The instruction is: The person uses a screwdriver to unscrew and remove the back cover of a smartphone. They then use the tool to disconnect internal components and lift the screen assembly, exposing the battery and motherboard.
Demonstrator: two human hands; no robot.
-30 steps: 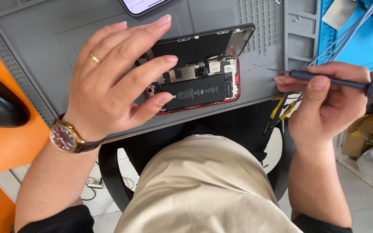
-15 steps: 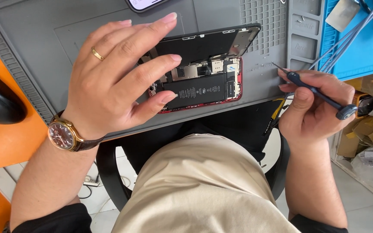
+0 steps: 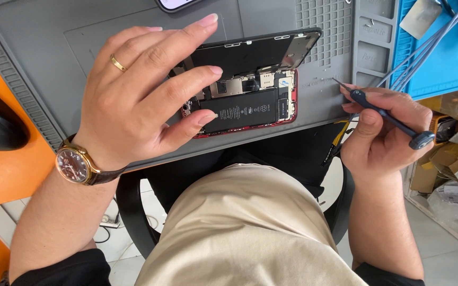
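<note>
Two hands: left hand (image 3: 133,90) fingers spread on opened red phone (image 3: 250,106); right hand (image 3: 385,132) fingers pinch slim screwdriver (image 3: 382,114).

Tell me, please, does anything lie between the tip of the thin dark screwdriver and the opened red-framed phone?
Nothing visible: only bare grey mat separates the screwdriver in the right hand from the phone.

The left hand (image 3: 133,92) covers the left end of the opened red-framed phone (image 3: 255,106), so the parts beneath stay unseen. A second phone with a pale screen (image 3: 178,4) is cut off by the top edge. The screwdriver's thin tip (image 3: 340,83) is too small to make out.
</note>
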